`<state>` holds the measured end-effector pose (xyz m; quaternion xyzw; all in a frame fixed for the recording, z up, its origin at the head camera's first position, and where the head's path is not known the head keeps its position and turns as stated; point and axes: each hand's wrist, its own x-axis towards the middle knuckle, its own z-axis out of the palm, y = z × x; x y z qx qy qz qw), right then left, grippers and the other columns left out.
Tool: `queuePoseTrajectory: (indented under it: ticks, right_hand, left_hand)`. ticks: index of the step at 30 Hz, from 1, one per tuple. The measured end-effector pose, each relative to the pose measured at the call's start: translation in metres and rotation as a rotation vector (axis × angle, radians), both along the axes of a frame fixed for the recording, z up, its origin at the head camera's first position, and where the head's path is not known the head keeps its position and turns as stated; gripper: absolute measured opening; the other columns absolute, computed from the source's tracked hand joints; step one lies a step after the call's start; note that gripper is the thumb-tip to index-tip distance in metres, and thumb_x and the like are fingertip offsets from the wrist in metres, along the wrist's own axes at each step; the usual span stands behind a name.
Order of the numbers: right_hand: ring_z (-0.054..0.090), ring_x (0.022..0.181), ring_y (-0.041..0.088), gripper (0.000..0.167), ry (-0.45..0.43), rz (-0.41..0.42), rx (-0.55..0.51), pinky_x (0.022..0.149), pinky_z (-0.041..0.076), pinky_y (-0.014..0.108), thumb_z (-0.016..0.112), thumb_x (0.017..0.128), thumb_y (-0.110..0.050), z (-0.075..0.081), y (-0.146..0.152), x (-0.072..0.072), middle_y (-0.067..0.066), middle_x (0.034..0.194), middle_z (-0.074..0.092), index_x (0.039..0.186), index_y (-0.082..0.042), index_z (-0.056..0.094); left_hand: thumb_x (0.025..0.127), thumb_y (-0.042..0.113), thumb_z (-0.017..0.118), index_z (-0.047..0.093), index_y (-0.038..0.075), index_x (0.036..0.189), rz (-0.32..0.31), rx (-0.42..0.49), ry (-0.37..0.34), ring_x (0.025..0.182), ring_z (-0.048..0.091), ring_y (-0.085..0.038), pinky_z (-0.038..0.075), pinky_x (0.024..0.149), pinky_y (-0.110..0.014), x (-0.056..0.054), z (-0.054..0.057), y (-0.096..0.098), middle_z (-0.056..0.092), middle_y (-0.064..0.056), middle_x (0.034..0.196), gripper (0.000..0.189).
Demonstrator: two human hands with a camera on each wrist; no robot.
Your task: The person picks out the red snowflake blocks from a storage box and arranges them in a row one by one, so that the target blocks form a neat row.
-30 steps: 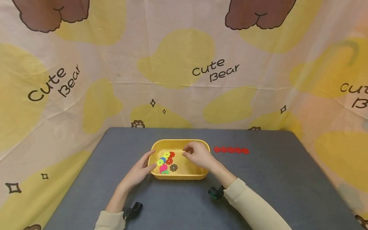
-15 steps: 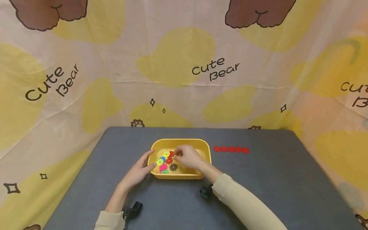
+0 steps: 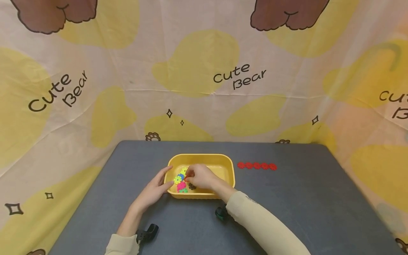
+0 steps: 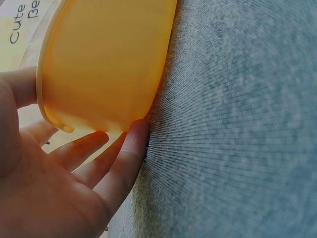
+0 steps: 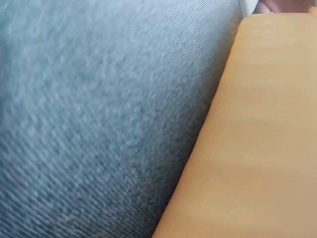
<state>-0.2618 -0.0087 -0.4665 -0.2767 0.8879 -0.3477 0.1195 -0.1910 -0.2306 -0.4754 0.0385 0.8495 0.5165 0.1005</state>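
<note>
My left hand (image 3: 155,188) grips the left end of a yellow plastic basket (image 3: 231,177). In the left wrist view, the left thumb hooks over the basket's rim (image 4: 41,94) and the fingers lie against its outer wall. Inside the basket, my right hand (image 3: 202,177) bends its fingers down at a red snowflake disc (image 3: 186,180), which it mostly covers. Whether it pinches the disc is hidden. Around these fingertips lie yellow snowflake discs (image 3: 177,180), a blue one (image 3: 182,176), a pink one (image 3: 181,186), a green one (image 3: 183,190) and a partly covered dark one (image 3: 192,186).
A straight row of several joined red snowflake discs (image 3: 256,165) lies right of the basket on the grey table (image 3: 287,198). A printed cloth (image 3: 191,71) hangs behind the table. The right wrist view shows mainly the basket's outer side (image 5: 257,134) and the tabletop.
My right hand has moved left and slightly down inside the basket, from its bare right part to the discs, and now covers the red ones. The left hand stays on the basket's end.
</note>
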Motion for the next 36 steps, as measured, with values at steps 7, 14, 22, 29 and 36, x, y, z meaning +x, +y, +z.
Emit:
queuePoseTrajectory:
  ticks: [7, 14, 22, 29, 36]
  right_hand:
    - [0.059, 0.081, 0.012, 0.015, 0.033, 0.014, 0.053, 0.081, 0.052, 0.029, 0.078, 0.089, -0.015, -0.0044, -0.0031, -0.0028, -0.003, 0.088, 0.068, 0.101, -0.006, 0.076]
    - [0.056, 0.085, 0.012, 0.024, 0.095, 0.038, 0.159, 0.086, 0.051, 0.03, 0.083, 0.086, -0.021, -0.0067, -0.0059, -0.0029, -0.002, 0.093, 0.064, 0.104, -0.007, 0.077]
    - [0.054, 0.084, 0.012, 0.022, 0.092, 0.023, 0.183, 0.084, 0.05, 0.028, 0.081, 0.088, -0.022, -0.0071, -0.0074, -0.0022, -0.002, 0.092, 0.06, 0.103, -0.008, 0.076]
    - [0.054, 0.084, 0.013, 0.021, 0.115, 0.023, 0.213, 0.084, 0.05, 0.029, 0.079, 0.089, -0.023, -0.0066, -0.0086, -0.0025, -0.001, 0.092, 0.059, 0.102, -0.008, 0.074]
    - [0.056, 0.08, 0.012, 0.021, 0.077, 0.025, 0.164, 0.079, 0.051, 0.028, 0.08, 0.088, -0.023, -0.0094, -0.0064, -0.0042, -0.003, 0.09, 0.06, 0.1, -0.009, 0.068]
  left_hand:
    - [0.103, 0.03, 0.06, 0.031, 0.021, 0.158, 0.004, -0.006, 0.0, 0.147, 0.032, -0.037, 0.049, 0.096, -0.043, 0.0015, 0.0001, -0.0001, 0.02, -0.017, 0.166, 0.063]
    - [0.103, 0.03, 0.06, 0.031, 0.021, 0.158, 0.017, -0.023, -0.002, 0.145, 0.035, -0.038, 0.051, 0.094, -0.042, 0.002, 0.0014, 0.0002, 0.021, -0.017, 0.166, 0.063]
    - [0.103, 0.029, 0.06, 0.031, 0.021, 0.158, 0.012, -0.019, 0.004, 0.144, 0.036, -0.038, 0.05, 0.094, -0.042, 0.0024, 0.0008, 0.0002, 0.022, -0.017, 0.165, 0.063]
    - [0.103, 0.03, 0.06, 0.031, 0.021, 0.158, 0.013, -0.015, 0.002, 0.142, 0.037, -0.036, 0.049, 0.091, -0.038, 0.0032, 0.0018, 0.0005, 0.022, -0.017, 0.165, 0.063]
    - [0.103, 0.028, 0.06, 0.031, 0.021, 0.158, 0.009, -0.004, -0.002, 0.14, 0.039, -0.035, 0.05, 0.089, -0.036, 0.0035, 0.0008, 0.0007, 0.022, -0.016, 0.165, 0.062]
